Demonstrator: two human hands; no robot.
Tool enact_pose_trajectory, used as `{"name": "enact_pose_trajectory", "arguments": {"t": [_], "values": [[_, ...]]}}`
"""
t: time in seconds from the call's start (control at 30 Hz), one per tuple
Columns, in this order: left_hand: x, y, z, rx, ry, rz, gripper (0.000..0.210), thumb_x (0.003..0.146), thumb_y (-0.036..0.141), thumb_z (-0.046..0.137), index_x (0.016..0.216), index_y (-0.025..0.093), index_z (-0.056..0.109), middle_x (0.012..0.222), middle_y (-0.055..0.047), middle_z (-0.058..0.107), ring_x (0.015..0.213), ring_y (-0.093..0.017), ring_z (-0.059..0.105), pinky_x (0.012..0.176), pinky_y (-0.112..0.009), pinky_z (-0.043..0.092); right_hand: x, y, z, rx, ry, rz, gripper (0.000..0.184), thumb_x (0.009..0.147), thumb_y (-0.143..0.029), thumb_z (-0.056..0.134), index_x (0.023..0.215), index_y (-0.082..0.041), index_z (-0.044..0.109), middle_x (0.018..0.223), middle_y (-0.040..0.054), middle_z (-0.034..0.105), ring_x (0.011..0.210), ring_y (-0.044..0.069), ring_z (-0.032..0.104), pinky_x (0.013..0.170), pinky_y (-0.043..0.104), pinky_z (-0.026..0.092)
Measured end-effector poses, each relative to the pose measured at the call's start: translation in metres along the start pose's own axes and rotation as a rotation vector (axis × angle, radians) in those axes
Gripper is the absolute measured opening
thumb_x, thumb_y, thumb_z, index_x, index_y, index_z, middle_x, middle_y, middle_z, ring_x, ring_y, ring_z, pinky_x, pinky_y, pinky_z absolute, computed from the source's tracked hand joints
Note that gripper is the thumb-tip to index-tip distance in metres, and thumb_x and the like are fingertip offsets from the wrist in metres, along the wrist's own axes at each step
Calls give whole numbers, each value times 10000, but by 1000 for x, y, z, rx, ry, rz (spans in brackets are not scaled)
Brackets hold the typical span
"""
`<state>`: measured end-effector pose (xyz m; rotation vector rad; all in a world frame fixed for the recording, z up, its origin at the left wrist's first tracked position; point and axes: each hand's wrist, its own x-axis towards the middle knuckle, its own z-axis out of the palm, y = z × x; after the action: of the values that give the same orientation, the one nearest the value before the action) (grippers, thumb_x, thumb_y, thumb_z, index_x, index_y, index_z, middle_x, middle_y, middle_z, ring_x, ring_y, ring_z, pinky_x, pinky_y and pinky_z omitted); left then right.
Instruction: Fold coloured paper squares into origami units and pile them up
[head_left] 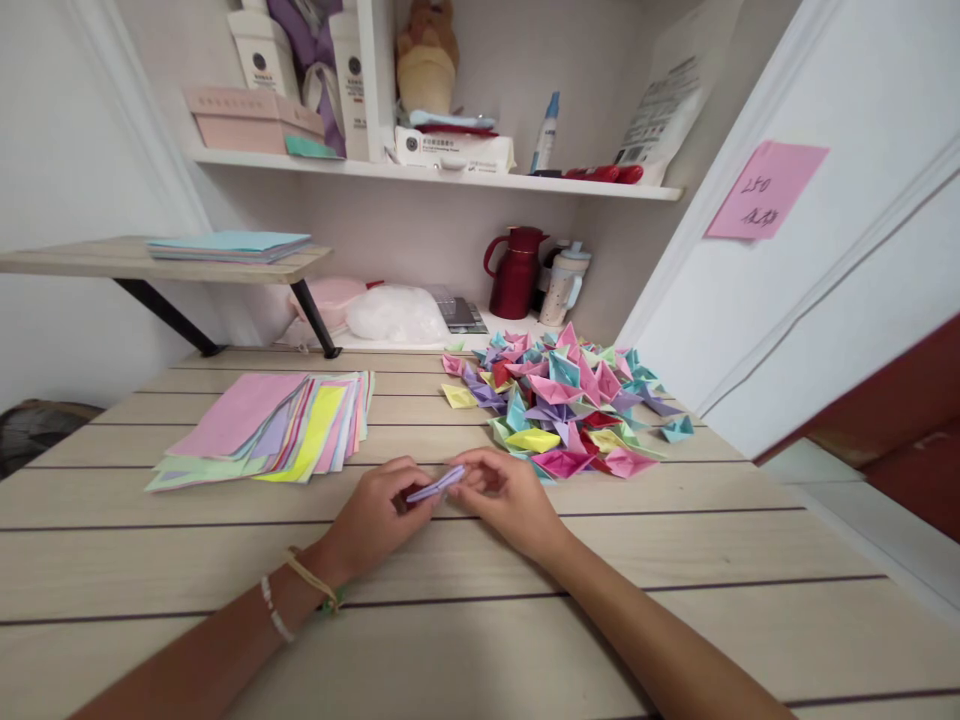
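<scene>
A small folded piece of purple paper (436,484) is pinched between my two hands above the middle of the table. My left hand (382,508) grips its left end, thumb and fingers closed. At the paper's right end, my right hand (511,497) holds it with thumb and fingertips. Just beyond my right hand lies a heap of folded paper boats (559,385) in pink, purple, blue, yellow, green and red. Flat colored paper sheets (240,415) lie fanned in a stack to the left, beyond my left hand.
A raised wooden shelf (45,258) on black legs bears blue paper sheets (229,244) at the left. Behind the boats stand a red jug (517,272) and a pale tumbler (564,285). A pink note (769,190) is stuck on the right wall.
</scene>
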<state>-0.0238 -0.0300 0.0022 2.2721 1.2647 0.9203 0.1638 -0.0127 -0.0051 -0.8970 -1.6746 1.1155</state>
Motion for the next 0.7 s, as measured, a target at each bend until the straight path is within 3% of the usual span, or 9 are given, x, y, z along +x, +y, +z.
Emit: {"name": "enact_pose_trajectory", "arguments": {"t": [0.1, 0.23, 0.4, 0.6, 0.7], "values": [[-1, -1, 1, -7, -10, 29, 106, 792, 164, 525, 735, 169, 613, 681, 8, 504, 610, -108, 476, 564, -215, 366, -1, -5, -3, -247, 18, -165, 199, 695, -223, 690, 892, -199, 673, 858, 49, 575, 653, 123, 562, 614, 264, 494], [0, -1, 1, -40, 29, 18, 78, 791, 179, 535, 811, 175, 610, 733, -3, 536, 658, -121, 507, 598, -224, 394, -2, -9, -4, -293, 27, -259, 90, 747, -210, 644, 823, -200, 692, 808, 47, 578, 667, 127, 554, 590, 240, 481], [3, -3, -1, -104, 45, -49, 141, 814, 272, 540, 907, 183, 597, 809, -24, 574, 697, -139, 538, 614, -238, 427, -1, -7, -2, -234, 108, -203, 64, 756, -239, 634, 756, -186, 672, 739, 42, 609, 668, 138, 575, 556, 227, 477], [1, -6, 0, -102, 15, 23, 120, 830, 189, 497, 826, 197, 616, 886, -39, 574, 813, -163, 547, 718, -283, 439, -1, -6, 0, -240, 7, -80, 153, 756, -294, 630, 838, -177, 686, 729, 35, 649, 587, 117, 563, 535, 220, 453], [-1, -7, 2, -202, -21, -74, 95, 832, 209, 497, 862, 200, 587, 839, -33, 623, 785, -171, 583, 733, -307, 455, -1, -8, 0, -290, -18, -101, 173, 772, -254, 608, 908, -196, 697, 735, 34, 672, 629, 128, 578, 568, 221, 449]]}}
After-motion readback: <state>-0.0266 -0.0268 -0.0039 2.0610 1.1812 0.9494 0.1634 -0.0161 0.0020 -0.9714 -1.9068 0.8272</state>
